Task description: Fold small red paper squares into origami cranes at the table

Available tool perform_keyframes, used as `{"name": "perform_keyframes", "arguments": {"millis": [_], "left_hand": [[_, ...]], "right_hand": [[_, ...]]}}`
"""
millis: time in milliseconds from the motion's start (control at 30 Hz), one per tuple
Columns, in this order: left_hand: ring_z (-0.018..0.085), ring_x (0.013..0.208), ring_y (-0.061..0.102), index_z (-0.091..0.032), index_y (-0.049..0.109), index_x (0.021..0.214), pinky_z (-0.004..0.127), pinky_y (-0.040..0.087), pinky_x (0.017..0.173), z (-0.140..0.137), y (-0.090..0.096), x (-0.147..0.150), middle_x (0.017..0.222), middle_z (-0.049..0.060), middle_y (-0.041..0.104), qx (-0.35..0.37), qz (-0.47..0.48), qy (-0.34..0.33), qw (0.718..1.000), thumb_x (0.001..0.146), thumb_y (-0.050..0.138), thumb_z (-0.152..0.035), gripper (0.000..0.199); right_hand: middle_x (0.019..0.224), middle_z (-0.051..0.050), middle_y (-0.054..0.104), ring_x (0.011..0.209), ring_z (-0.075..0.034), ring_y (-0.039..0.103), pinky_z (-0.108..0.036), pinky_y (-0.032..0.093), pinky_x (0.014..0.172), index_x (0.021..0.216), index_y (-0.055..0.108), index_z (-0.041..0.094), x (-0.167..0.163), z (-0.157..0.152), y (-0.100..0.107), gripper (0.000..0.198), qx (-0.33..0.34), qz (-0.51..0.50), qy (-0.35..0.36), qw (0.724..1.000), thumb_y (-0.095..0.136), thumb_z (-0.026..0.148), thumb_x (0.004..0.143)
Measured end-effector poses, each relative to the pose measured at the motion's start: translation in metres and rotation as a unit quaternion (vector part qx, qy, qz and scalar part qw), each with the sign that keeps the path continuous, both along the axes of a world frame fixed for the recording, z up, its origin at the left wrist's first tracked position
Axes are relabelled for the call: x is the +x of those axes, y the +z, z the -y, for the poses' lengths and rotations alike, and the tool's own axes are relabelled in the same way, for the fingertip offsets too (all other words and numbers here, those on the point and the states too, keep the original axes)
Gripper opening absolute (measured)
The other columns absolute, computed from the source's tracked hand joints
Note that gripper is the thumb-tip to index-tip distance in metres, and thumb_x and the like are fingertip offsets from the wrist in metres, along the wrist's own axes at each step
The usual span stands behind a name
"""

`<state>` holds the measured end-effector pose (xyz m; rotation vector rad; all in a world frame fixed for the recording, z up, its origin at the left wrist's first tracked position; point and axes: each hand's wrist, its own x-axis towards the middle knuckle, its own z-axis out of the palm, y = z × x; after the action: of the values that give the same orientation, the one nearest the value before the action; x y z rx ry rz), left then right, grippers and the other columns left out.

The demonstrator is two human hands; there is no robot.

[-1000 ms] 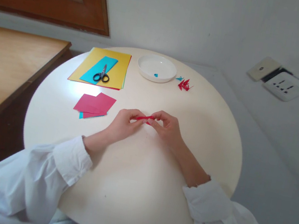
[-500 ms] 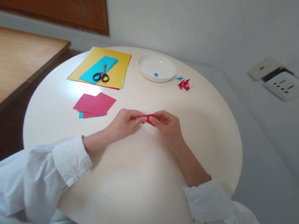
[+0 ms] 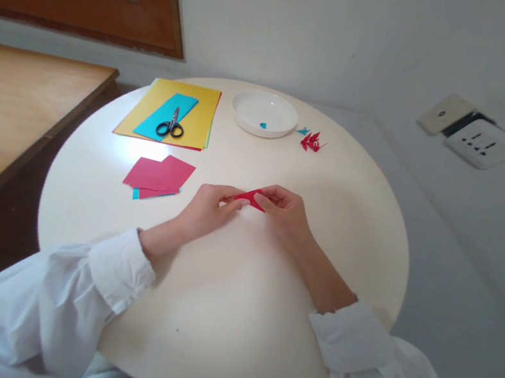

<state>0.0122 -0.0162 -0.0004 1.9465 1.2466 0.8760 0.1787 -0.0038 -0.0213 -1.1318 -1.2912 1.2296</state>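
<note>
A small folded piece of red paper [image 3: 251,198] is pinched between both hands above the middle of the round white table [image 3: 230,315]. My left hand [image 3: 209,211] grips its left end between thumb and fingers. My right hand [image 3: 286,211] holds the right end, its thumb pressed on the paper's face. Fingers cover parts of the paper, so its full shape is hidden. To the left of my hands lie several square sheets, red paper [image 3: 160,174] on top with a blue edge [image 3: 136,193] showing beneath.
Black-handled scissors [image 3: 171,126] rest on blue paper [image 3: 149,126] over a yellow stack [image 3: 203,122]. A white dish [image 3: 263,131] holds a tiny blue piece [image 3: 262,125]. Beside it lie small folded red paper shapes [image 3: 311,141] and a blue one [image 3: 302,131]. A wooden desk [image 3: 30,91] stands left.
My right thumb has shifted slightly to the right, and a bit more of the red paper shows between my thumbs. Both hands keep their hold; everything else on the table stays put.
</note>
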Motion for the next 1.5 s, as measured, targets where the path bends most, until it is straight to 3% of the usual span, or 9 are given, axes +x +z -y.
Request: {"name": "perform_keyframes", "arguments": {"millis": [300, 533, 1267, 1500], "left_hand": [[0.011, 0.054, 0.053, -0.014, 0.068, 0.071, 0.020, 0.038, 0.050, 0.0003, -0.0010, 0.0009, 0.064, 0.002, 0.067, 0.004, 0.000, 0.005, 1.000, 0.083, 0.047, -0.031, 0.029], [0.013, 0.060, 0.058, -0.013, 0.068, 0.072, 0.020, 0.041, 0.052, -0.0012, -0.0011, 0.0024, 0.070, 0.005, 0.070, -0.046, 0.050, 0.012, 0.998, 0.083, 0.048, -0.030, 0.029], [0.012, 0.056, 0.056, -0.014, 0.067, 0.063, 0.020, 0.041, 0.049, 0.0004, 0.0016, 0.0025, 0.066, 0.003, 0.068, -0.060, 0.078, -0.002, 0.995, 0.083, 0.048, -0.035, 0.034], [0.012, 0.059, 0.056, -0.013, 0.069, 0.069, 0.020, 0.041, 0.049, -0.0012, -0.0006, 0.0034, 0.070, 0.004, 0.069, -0.066, 0.086, -0.010, 0.994, 0.079, 0.052, -0.027, 0.024]], "right_hand": [[0.068, -0.001, 0.067, 0.066, -0.013, 0.059, -0.028, 0.047, 0.066, 0.067, 0.064, 0.017, -0.0006, -0.0006, -0.0011, 0.021, 0.006, 0.005, -0.009, 1.000, 0.072, 0.035, 0.061], [0.067, 0.000, 0.066, 0.065, -0.013, 0.059, -0.028, 0.048, 0.065, 0.065, 0.062, 0.017, -0.0017, 0.0004, 0.0007, 0.021, 0.019, 0.016, -0.008, 1.000, 0.072, 0.035, 0.061], [0.063, 0.002, 0.062, 0.063, -0.013, 0.057, -0.029, 0.048, 0.065, 0.062, 0.062, 0.019, -0.0033, 0.0013, 0.0005, 0.017, 0.059, 0.002, -0.031, 0.998, 0.069, 0.034, 0.064], [0.064, 0.000, 0.064, 0.062, -0.013, 0.057, -0.028, 0.047, 0.062, 0.063, 0.064, 0.019, -0.0041, 0.0009, -0.0010, 0.019, 0.055, 0.021, -0.024, 0.998, 0.070, 0.037, 0.064]]}}
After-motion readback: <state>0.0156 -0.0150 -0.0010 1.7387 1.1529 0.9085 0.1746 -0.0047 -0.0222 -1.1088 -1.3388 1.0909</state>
